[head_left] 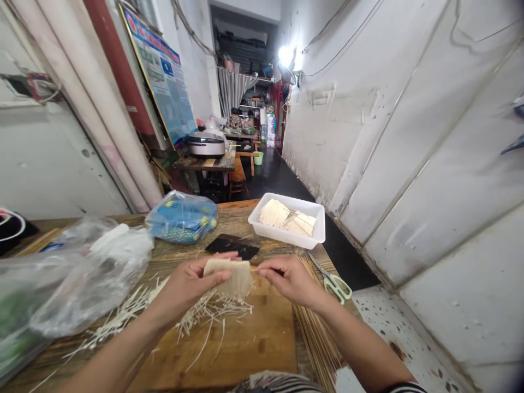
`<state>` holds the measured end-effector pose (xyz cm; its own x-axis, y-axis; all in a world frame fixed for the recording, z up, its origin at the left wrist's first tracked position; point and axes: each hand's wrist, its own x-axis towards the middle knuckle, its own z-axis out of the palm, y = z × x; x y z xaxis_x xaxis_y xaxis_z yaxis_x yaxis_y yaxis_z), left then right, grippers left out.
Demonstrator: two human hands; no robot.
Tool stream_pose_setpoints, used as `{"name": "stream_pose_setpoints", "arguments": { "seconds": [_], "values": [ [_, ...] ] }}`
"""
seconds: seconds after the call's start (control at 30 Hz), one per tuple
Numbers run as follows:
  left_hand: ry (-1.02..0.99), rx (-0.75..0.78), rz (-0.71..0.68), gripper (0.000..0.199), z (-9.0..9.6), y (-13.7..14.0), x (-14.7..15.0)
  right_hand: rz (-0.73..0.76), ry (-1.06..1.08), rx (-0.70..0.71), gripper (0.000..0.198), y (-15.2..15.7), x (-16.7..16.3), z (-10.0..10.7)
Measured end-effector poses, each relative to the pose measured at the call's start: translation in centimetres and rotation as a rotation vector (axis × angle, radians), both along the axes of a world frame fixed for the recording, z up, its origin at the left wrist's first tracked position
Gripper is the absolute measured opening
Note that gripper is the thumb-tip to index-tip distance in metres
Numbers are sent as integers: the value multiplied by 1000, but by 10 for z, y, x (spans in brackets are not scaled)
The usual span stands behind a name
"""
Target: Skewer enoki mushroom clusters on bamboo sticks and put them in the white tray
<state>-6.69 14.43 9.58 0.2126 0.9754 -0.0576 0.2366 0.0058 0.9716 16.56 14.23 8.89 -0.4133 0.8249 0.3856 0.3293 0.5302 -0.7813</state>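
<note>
My left hand (198, 277) is closed round a flat bunch of enoki mushrooms (229, 273), raised above the wooden cutting board (254, 344). At the bunch's right edge, my right hand (286, 275) pinches a thin bamboo skewer (254, 269); its tip is hidden, so how far it goes in cannot be seen. Loose enoki strands (204, 311) lie on the board and spread left over the table. To the right lie many bamboo skewers (315, 338) and green-handled scissors (336, 286). A white plastic tray (286, 238) behind holds skewered enoki bunches (275, 212).
A dark flat blade-like piece (233, 246) lies behind the board. Blue packaging in a clear bag (182, 218) and crumpled plastic bags (94, 267) stand on the left. Farther back are a table with a pale cooker (206, 144) and a seated person (234, 119).
</note>
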Motion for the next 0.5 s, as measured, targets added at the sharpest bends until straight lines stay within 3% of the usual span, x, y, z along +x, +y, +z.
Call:
{"name": "stream_pose_setpoints", "arguments": {
  "seconds": [0.07,0.13,0.3,0.4,0.5],
  "values": [
    [-15,77,102,76,4,0,-1,-24,32,-36,23,7,6,3],
    [-48,140,190,83,4,-1,-6,-79,53,-44,26,17,17,6],
    [-87,40,312,67,-15,-12,-26,-304,-16,54,30,59,63,7],
    [18,-64,326,54,-27,-23,-39,-400,-72,65,29,89,93,2],
    [197,-16,395,41,-39,-30,-52,-471,-151,59,26,113,117,-6]
  ]
}}
